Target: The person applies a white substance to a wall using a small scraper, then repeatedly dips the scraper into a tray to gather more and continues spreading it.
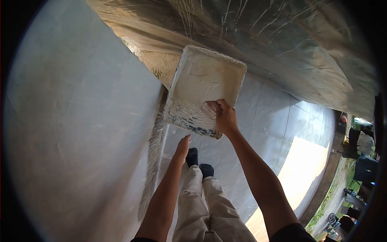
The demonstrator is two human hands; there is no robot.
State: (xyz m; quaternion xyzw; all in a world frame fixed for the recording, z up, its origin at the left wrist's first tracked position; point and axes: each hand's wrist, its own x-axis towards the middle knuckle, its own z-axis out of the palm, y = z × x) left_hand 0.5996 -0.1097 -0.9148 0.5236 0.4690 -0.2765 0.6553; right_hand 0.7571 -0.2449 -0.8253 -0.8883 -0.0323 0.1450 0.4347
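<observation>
A rectangular tray [209,74] smeared with pale paint lies ahead of my feet, with dark streaks showing through the paint at its near end. My right hand [226,117] is over the tray's right near part, its fingers closed round a small reddish-brown object [213,106] that I cannot make out. Just below the tray's near left edge is my left hand [184,146], seen from the side, its fingers stretched out and holding nothing.
A smooth grey wall [88,113] fills the left. Plastic sheeting [274,48] with white drips hangs across the top. Grey floor tiles [258,141] carry a bright sunlit patch at right. My feet in dark socks [192,158] stand below the tray. Items lie outside, far right.
</observation>
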